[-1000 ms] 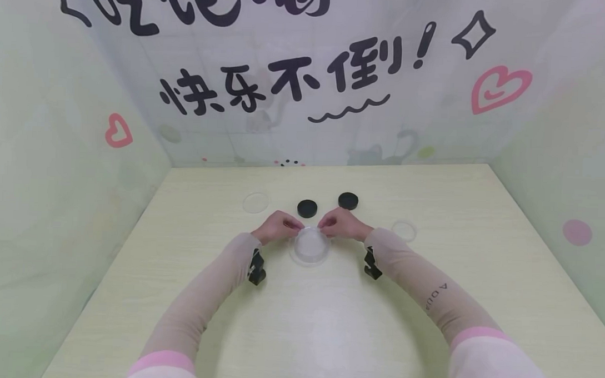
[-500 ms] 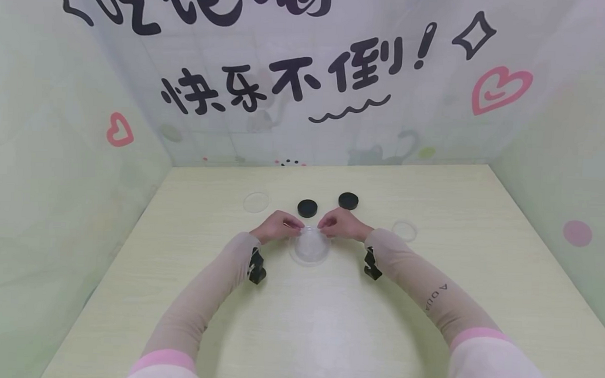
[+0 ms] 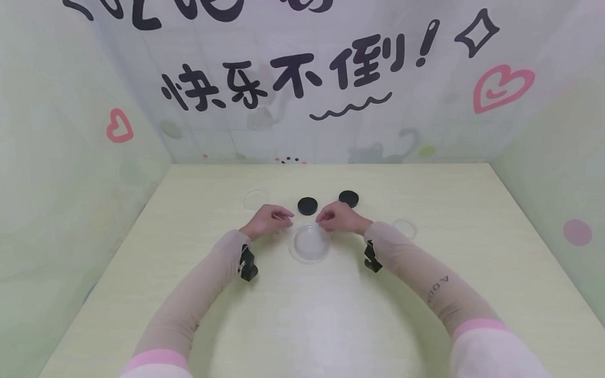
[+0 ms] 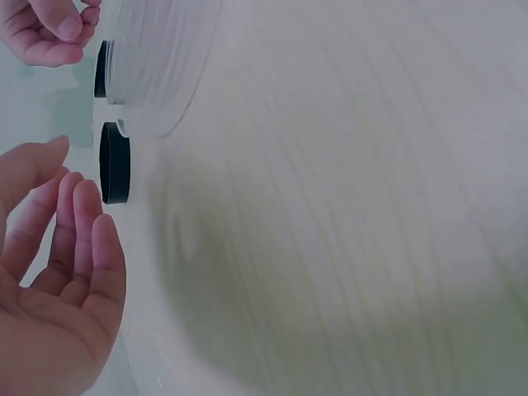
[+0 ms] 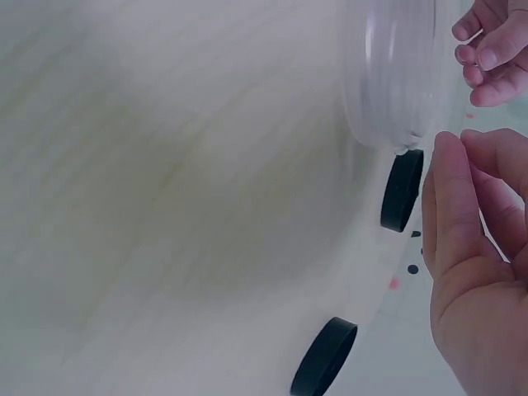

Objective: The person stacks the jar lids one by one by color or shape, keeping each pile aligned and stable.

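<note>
A clear round plastic container [image 3: 310, 244] with a wider base rim stands on the table between the two hands. To its upper left, the left hand [image 3: 268, 221] is off the container, its fingers gently bent with nothing between thumb and fingertips [image 4: 103, 235]. The right hand [image 3: 344, 217] is at the container's far right edge, thumb and forefinger drawn close together. In the right wrist view, the fingertips [image 5: 450, 144] are just beside the container's wall [image 5: 392, 74], and nothing shows between them. Small tabs stick out from the container's far rim.
One black round lid [image 3: 307, 206] lies just behind the container, another black lid [image 3: 349, 199] behind the right hand. A clear ring [image 3: 256, 199] lies at the back left, and a second clear ring [image 3: 405, 229] is beside the right wrist. Printed fabric walls [image 3: 304, 139] border the table.
The left hand has let go of the container's far rim and moved left. The right hand has shifted slightly up, off the rim. The container stays in place.
</note>
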`<state>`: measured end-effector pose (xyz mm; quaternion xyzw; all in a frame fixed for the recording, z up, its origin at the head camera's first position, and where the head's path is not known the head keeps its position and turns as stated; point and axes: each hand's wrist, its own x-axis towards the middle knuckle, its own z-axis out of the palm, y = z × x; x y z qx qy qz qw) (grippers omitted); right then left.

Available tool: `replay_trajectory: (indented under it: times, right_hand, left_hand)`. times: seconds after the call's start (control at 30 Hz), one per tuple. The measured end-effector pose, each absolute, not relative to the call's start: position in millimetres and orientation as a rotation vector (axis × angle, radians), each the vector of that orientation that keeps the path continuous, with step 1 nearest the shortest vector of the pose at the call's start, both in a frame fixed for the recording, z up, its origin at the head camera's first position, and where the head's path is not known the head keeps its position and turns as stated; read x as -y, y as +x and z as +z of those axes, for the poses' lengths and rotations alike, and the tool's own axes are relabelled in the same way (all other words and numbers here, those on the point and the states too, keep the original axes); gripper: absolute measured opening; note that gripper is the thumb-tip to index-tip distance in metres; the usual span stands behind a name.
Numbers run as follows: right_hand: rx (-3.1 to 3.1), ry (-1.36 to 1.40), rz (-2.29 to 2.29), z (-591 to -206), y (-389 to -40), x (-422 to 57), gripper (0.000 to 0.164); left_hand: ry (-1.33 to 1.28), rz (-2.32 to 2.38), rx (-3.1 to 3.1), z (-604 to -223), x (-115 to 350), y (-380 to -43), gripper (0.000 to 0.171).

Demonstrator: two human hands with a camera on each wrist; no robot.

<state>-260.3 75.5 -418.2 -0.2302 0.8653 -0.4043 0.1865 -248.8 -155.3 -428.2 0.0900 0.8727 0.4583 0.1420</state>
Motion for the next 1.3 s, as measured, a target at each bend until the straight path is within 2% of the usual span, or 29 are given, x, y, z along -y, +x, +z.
replay_trajectory:
  times: [0.4, 0.67, 1.13, 1.3]
  right_hand:
    - [-2.356, -0.63, -1.256, -404.7, -279.5, -43.2, 0.022]
    - [-2.388, -0.629, -1.27, -396.5, -287.4, -10.7, 0.025]
    - [-2.377, -0.572, -1.33, -409.9, -294.8, 24.5, 0.03]
    - [-2.442, -0.649, -1.32, -503.6, -362.7, 41.1, 0.033]
  left_hand:
    - [0.164, 1.483, -2.644, -419.5, 193.9, -248.6, 0.027]
    - [0.031, 1.544, -2.722, -427.3, 210.9, -252.4, 0.03]
    - [-0.236, 1.688, -2.708, -439.3, 223.4, -252.3, 0.04]
    - [-0.318, 1.719, -2.698, -442.2, 223.4, -254.5, 0.04]
